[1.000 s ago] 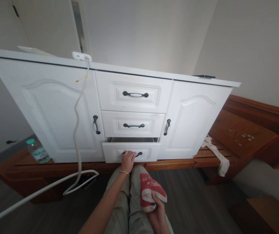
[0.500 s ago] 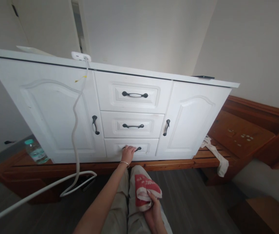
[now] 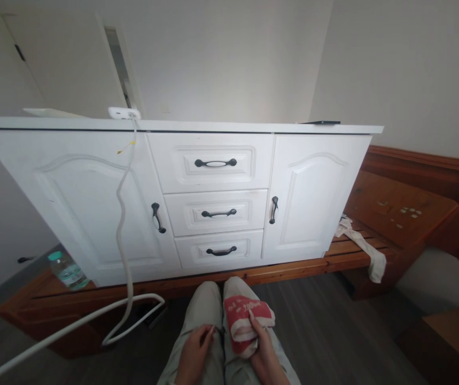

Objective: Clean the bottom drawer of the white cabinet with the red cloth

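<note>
My right hand point(image 3: 262, 345) is closed on a folded red and white cloth point(image 3: 243, 315) that rests on my right thigh. My left hand point(image 3: 195, 347) lies on my left thigh, its fingers curled together; whether anything is in it is hidden. In front of my knees stands a white cabinet point(image 3: 215, 182) with a door on each side and a column of drawers in the middle, all shut. The bottom drawer's dark handle point(image 3: 221, 251) is nearest to my hands, and neither hand touches it.
A white cable point(image 3: 122, 224) hangs from a white device point(image 3: 124, 113) on the cabinet top and loops at the left. A bottle point(image 3: 67, 271) and a pale cloth point(image 3: 367, 251) lie on the wooden bench point(image 3: 285, 271). A cardboard box point(image 3: 445, 342) stands at lower right.
My left hand has let go of the bottom drawer's handle and come back to my left thigh. The view has tilted slightly. My right hand still holds the cloth.
</note>
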The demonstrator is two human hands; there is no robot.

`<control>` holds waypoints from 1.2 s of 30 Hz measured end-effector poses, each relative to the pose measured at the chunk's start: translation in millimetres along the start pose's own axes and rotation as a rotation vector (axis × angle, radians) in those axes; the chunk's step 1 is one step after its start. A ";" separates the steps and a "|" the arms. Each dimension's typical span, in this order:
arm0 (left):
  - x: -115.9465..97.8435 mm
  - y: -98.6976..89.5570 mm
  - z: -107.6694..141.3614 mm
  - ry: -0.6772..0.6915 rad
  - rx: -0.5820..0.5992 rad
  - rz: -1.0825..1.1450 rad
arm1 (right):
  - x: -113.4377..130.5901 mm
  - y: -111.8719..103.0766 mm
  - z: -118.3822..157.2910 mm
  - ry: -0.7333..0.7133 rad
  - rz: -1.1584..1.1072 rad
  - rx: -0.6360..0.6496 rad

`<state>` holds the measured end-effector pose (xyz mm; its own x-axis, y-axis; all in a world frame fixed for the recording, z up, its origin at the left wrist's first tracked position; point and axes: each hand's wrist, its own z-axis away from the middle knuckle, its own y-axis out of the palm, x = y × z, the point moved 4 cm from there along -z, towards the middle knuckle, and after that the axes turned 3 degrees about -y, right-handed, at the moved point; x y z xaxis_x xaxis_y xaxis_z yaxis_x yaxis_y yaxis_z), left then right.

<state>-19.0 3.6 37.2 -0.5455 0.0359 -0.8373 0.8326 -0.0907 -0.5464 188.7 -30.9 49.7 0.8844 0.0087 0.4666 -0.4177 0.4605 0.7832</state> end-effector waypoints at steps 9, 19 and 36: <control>-14.2 1.5 -1.0 0.003 0.004 -0.137 | 3.4 10.3 6.3 0.014 0.093 0.080; -12.1 2.7 0.3 -0.007 0.022 -0.178 | 5.8 8.7 4.4 0.072 0.092 0.129; -9.5 3.7 -1.1 0.002 0.021 -0.178 | 3.4 6.8 0.6 0.077 0.056 0.186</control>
<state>-10.7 4.1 43.1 -0.6841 0.0548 -0.7274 0.7207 -0.1030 -0.6856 188.8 -28.2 56.9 0.8690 0.1004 0.4846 -0.4917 0.2859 0.8225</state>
